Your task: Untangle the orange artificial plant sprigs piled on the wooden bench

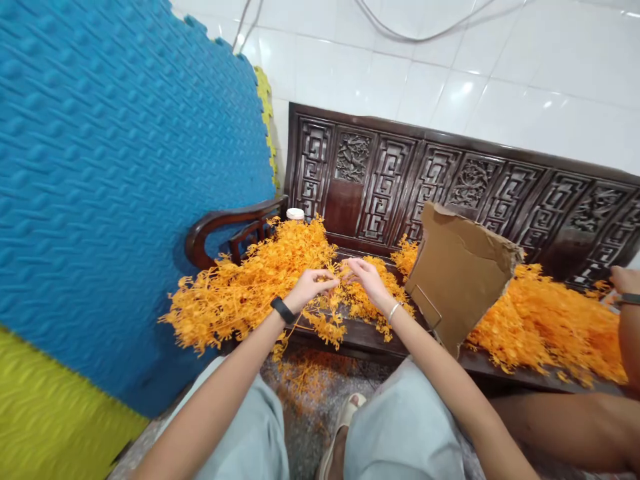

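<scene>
My left hand, with a black band at the wrist, has its thumb and fingers pinched on a thin sprig of orange artificial flowers. Close beside it, my right hand, with a silver bangle, has fingers bent together at the same sprig; the exact contact at the fingertips is too small to make out. A big heap of orange artificial flowers lies left of my hands on the dark wooden bench. Under and beside my right hand is a smaller pile of orange flowers.
A torn cardboard piece stands on the bench, right of my hands. Beyond it lies another orange flower heap, near a co-worker's hand. Behind is the carved backrest; a white lid and curved armrest are left.
</scene>
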`<action>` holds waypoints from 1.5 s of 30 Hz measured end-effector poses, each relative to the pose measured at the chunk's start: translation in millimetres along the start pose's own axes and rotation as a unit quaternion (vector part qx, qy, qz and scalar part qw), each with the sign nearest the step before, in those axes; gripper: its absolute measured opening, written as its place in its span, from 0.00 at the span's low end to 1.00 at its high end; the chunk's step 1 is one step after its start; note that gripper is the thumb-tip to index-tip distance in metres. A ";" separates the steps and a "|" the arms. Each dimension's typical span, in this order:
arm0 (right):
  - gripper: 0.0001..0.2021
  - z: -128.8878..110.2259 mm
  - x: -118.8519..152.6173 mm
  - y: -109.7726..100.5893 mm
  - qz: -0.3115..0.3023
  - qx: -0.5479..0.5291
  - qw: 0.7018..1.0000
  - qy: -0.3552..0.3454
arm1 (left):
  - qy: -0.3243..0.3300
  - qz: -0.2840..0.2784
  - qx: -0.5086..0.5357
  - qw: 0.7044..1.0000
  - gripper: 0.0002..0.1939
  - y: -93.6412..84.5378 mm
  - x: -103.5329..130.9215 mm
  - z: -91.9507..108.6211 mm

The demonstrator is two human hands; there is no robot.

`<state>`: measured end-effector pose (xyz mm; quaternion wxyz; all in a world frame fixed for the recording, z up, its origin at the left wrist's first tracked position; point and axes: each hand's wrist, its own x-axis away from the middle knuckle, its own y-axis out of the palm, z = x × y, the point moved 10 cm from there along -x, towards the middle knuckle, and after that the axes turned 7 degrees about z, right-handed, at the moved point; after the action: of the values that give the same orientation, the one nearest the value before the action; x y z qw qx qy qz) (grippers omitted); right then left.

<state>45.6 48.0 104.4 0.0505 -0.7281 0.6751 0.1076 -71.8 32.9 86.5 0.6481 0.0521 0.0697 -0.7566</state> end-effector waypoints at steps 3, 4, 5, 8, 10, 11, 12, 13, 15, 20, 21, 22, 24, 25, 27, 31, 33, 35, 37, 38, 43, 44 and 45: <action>0.14 -2.0 -2.2 17.7 -0.038 0.060 0.996 -0.046 | 0.016 0.022 -0.060 0.998 0.07 -6.7 13.5 4.6; 0.13 0.0 -2.6 23.4 -0.052 0.072 0.995 -0.049 | 0.019 0.036 -0.068 0.997 0.07 -9.8 17.1 5.5; 0.13 3.0 -2.7 28.8 -0.067 0.078 0.994 -0.045 | 0.019 0.050 -0.067 0.996 0.07 -12.7 19.9 5.9; 0.15 12.0 0.6 39.7 -0.107 0.070 0.992 -0.015 | -0.011 0.084 -0.004 0.996 0.09 -19.3 23.5 2.3; 0.16 15.2 5.4 42.8 -0.129 0.050 0.990 0.001 | -0.053 0.077 0.050 0.994 0.11 -17.3 23.2 -2.7; 0.16 16.0 8.0 43.3 -0.137 0.037 0.990 0.008 | -0.067 0.058 0.060 0.994 0.12 -13.5 22.9 -3.2; 0.16 16.6 10.3 43.1 -0.143 0.022 0.989 0.013 | -0.072 0.046 0.056 0.995 0.12 -11.2 22.7 -2.1; 0.16 17.1 12.1 42.1 -0.144 0.005 0.989 0.018 | -0.073 0.040 0.046 0.995 0.12 -10.1 22.7 -0.1; 0.15 18.5 13.6 38.4 -0.136 -0.030 0.990 0.027 | -0.072 0.037 0.022 0.996 0.13 -8.0 23.5 3.8; 0.16 25.3 10.1 29.6 -0.103 -0.106 0.988 0.047 | -0.098 0.061 -0.004 0.993 0.12 4.3 27.2 2.3; 0.17 28.0 9.0 28.1 -0.096 -0.117 0.987 0.056 | -0.101 0.072 -0.005 0.992 0.11 6.2 27.5 1.6; 0.17 30.7 8.0 27.2 -0.091 -0.126 0.986 0.065 | -0.099 0.084 -0.006 0.992 0.11 7.6 27.7 1.3; 0.16 34.3 7.2 28.1 -0.099 -0.135 0.983 0.079 | -0.082 0.101 -0.001 0.992 0.11 8.4 28.0 1.3; 0.15 35.1 7.6 30.0 -0.112 -0.133 0.981 0.083 | -0.065 0.108 0.002 0.992 0.11 7.3 28.5 1.1; 0.15 36.7 10.2 34.9 -0.145 -0.101 0.981 0.085 | -0.020 0.122 0.007 0.992 0.12 2.0 31.3 -1.4; 0.14 44.4 13.9 36.6 -0.153 0.026 0.985 0.070 | -0.003 0.179 0.025 0.984 0.12 -15.9 42.8 -34.3; 0.13 48.2 12.6 34.8 -0.125 0.070 0.988 0.058 | -0.018 0.199 0.039 0.979 0.12 -18.1 46.0 -54.9; 0.12 53.9 9.8 32.6 -0.087 0.092 0.990 0.061 | -0.026 0.214 0.051 0.975 0.12 -16.0 44.9 -69.5; 0.10 61.0 5.8 26.3 -0.030 0.106 0.991 0.077 | -0.028 0.229 0.063 0.971 0.12 -12.3 40.4 -78.2; 0.09 64.2 3.8 20.9 0.005 0.111 0.990 0.085 | -0.026 0.233 0.067 0.970 0.12 -10.0 37.5 -80.4; 0.10 74.9 -2.1 -11.3 0.134 0.114 0.978 0.110 | -0.027 0.215 0.073 0.973 0.11 11.2 25.4 -84.7; 0.11 76.3 -2.8 -18.3 0.150 0.113 0.976 0.113 | -0.031 0.205 0.073 0.976 0.11 17.8 23.5 -85.3; 0.12 77.1 -3.2 -25.7 0.167 0.112 0.973 0.114 | -0.035 0.194 0.073 0.978 0.11 24.8 21.5 -85.9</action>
<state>64.1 70.2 28.4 0.0358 -0.6025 0.7960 -0.0454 -51.6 23.1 -2.6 0.7790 0.0853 -0.0194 -0.6208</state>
